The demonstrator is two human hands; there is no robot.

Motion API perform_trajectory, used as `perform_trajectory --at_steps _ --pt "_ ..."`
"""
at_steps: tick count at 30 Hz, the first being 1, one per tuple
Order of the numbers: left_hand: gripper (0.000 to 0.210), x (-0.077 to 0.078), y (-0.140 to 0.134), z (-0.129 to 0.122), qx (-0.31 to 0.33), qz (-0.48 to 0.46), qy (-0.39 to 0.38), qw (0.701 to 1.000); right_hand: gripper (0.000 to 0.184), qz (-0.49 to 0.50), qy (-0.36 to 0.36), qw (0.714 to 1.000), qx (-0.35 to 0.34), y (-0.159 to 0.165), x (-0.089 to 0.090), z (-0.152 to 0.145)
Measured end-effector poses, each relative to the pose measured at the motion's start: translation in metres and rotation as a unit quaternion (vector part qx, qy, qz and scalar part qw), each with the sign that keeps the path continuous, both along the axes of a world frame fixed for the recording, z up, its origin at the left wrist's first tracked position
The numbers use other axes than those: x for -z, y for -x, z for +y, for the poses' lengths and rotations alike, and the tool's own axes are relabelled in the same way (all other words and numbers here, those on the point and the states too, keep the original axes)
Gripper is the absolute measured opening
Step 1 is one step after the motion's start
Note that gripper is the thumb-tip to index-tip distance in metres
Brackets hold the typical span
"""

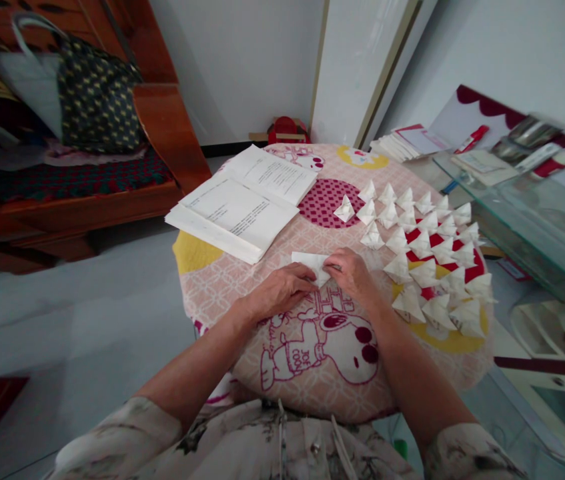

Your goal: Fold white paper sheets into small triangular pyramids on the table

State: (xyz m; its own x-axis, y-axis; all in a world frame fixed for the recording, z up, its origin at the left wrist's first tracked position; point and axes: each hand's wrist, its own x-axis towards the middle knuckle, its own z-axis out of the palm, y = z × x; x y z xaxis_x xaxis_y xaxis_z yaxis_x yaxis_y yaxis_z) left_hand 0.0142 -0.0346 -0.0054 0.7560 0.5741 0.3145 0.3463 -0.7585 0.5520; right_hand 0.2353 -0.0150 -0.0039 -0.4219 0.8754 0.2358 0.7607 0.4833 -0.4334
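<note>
Between my hands, near the middle of the table, lies a small white piece of folded paper point(311, 260). My left hand point(286, 288) has its fingers closed on the paper's left and lower edge. On the other side my right hand point(349, 272) pinches the paper's right edge between thumb and fingers. Just beyond, to the left, an open book point(242, 207) with printed pages lies flat. To the right stand several rows of folded paper pieces point(425, 273) with pointed tips, and one paper piece point(345, 209) sits a little apart from them.
A patterned cloth point(222, 287) with cartoon figures covers the round table. At the right, a glass shelf point(527, 220) overlaps the table's edge and carries metal bowls point(532, 137) and a red marker-like tube point(472, 139). A wooden bench point(112, 207) with bags stands at the left.
</note>
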Motion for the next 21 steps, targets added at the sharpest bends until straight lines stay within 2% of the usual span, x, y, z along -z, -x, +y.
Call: perform_trajectory --at_steps 7,10,15,21 --pt "0.022 -0.0006 -0.0005 -0.0017 -0.008 -0.004 0.005 1.000 0.017 0.009 0.003 0.999 0.040 0.0062 0.0035 -0.0026" --pt "0.024 0.0000 -0.0008 -0.0021 -0.019 0.010 0.005 1.000 0.016 0.013 0.006 0.999 0.043 0.0078 0.0033 0.0000" --pt "0.028 0.0036 -0.0019 -0.0009 0.006 0.020 -0.015 1.000 0.017 0.012 0.008 0.999 0.044 0.0096 0.0030 0.0027" --pt "0.029 0.0071 -0.0015 -0.0017 -0.015 0.032 -0.034 0.999 0.019 0.010 0.007 0.998 0.056 0.0103 0.0066 0.0036"
